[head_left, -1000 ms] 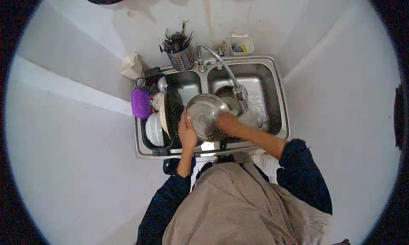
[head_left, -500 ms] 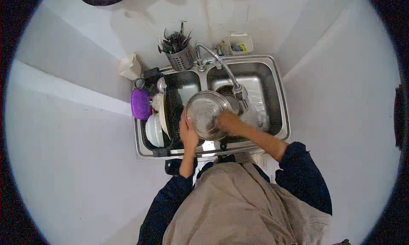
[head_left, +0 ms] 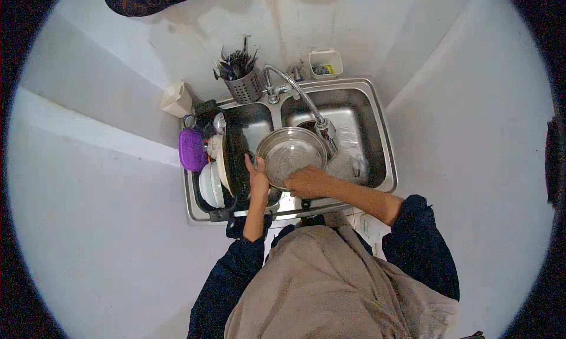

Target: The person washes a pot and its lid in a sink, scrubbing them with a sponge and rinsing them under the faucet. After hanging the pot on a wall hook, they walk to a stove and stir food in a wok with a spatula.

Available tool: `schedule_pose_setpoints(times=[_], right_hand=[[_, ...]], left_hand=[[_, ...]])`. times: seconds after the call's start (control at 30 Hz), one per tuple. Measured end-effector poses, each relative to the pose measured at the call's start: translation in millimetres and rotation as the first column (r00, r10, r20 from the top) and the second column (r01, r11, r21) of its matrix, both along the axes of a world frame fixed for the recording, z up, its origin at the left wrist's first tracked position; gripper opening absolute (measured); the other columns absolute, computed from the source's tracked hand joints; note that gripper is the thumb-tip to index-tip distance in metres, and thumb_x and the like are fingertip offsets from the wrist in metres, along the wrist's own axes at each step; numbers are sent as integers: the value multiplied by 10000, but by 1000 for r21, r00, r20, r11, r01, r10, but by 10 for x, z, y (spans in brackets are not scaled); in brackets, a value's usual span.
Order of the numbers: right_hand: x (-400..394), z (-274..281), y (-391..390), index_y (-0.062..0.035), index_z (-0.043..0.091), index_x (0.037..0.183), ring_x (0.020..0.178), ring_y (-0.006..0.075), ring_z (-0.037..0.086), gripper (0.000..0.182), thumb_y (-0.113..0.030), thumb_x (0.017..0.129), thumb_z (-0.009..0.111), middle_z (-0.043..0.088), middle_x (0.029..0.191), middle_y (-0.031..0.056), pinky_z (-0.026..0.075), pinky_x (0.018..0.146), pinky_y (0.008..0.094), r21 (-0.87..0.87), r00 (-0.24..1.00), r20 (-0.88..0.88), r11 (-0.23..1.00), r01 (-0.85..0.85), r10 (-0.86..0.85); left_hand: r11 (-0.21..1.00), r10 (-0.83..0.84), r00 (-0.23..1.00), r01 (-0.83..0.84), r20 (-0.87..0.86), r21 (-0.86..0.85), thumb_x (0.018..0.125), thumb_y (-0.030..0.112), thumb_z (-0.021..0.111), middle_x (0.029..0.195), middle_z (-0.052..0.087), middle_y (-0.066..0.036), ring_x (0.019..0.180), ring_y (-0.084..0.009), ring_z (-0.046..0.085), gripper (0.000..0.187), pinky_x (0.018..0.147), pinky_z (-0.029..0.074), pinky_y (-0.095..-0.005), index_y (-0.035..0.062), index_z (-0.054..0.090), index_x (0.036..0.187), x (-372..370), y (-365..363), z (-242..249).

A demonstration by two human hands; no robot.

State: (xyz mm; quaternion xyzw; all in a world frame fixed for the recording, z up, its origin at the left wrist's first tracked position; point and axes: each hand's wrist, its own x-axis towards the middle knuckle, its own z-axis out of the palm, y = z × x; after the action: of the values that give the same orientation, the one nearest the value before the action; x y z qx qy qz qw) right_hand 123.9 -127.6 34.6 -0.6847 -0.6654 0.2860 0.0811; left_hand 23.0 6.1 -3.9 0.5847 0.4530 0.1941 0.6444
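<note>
The steel bowl (head_left: 290, 156) sits tilted at frame centre, over the divider of the double sink (head_left: 382, 139). Your left hand (head_left: 257, 182) grips its left rim, fingers curled over the edge. Your right hand (head_left: 306, 182) lies on its lower rim, partly closed; grip unclear. The faucet head (head_left: 323, 126) hangs at the bowl's upper right. White dishes (head_left: 211, 182) are stacked in the left basin.

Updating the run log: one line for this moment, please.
left hand: grips steel bowl rim | right hand: on bowl's near edge | bowl: over sink, under faucet
</note>
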Motion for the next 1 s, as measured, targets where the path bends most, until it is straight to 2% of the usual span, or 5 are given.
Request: schedule_pose_setpoints(times=[0.23, 0.53, 0.57, 0.7, 1.0], right_hand=[[566, 515, 355, -61, 570, 945, 802, 320, 590, 361, -311, 702, 661, 610, 847, 156, 460, 701, 406, 3, 944, -208, 965, -263, 258], [685, 625, 430, -3, 550, 926, 803, 326, 543, 206, -161, 793, 552, 543, 857, 151, 455, 746, 394, 777, 913, 81, 599, 192, -399], [395, 781, 508, -13, 569, 930, 853, 324, 543, 226, -112, 727, 569, 546, 886, 148, 447, 796, 403, 302, 825, -167, 769, 564, -540], [279, 198, 455, -14, 587, 814, 830, 329, 529, 148, -111, 709, 548, 533, 830, 180, 429, 777, 422, 921, 940, -95, 330, 208, -328], [449, 292, 500, -27, 622, 797, 847, 281, 533, 159, -146, 705, 570, 568, 817, 119, 419, 783, 376, 809, 931, -203, 484, 334, -303]], left_hand=[[449, -658, 719, 615, -226, 648, 797, 366, 594, 997, 595, -97, 1033, -238, 512, 354, 966, 304, -375, 33, 607, 918, -230, 246, 531], [896, -421, 905, 403, 68, 186, 862, 261, 531, 706, 517, -11, 685, -85, 476, 255, 635, 394, -236, 9, 536, 819, -203, 70, 849], [948, -311, 947, 302, 84, 100, 872, 264, 515, 683, 497, -16, 676, -86, 463, 268, 627, 388, -242, 8, 515, 792, -167, -13, 937], [911, -200, 978, 160, 67, 381, 907, 271, 442, 600, 366, -52, 579, -104, 340, 323, 520, 323, -274, 8, 425, 720, -203, -90, 648], [953, -152, 987, 129, 62, 274, 895, 302, 469, 657, 396, -7, 638, -101, 369, 305, 589, 332, -255, 29, 469, 760, -262, -163, 701]])
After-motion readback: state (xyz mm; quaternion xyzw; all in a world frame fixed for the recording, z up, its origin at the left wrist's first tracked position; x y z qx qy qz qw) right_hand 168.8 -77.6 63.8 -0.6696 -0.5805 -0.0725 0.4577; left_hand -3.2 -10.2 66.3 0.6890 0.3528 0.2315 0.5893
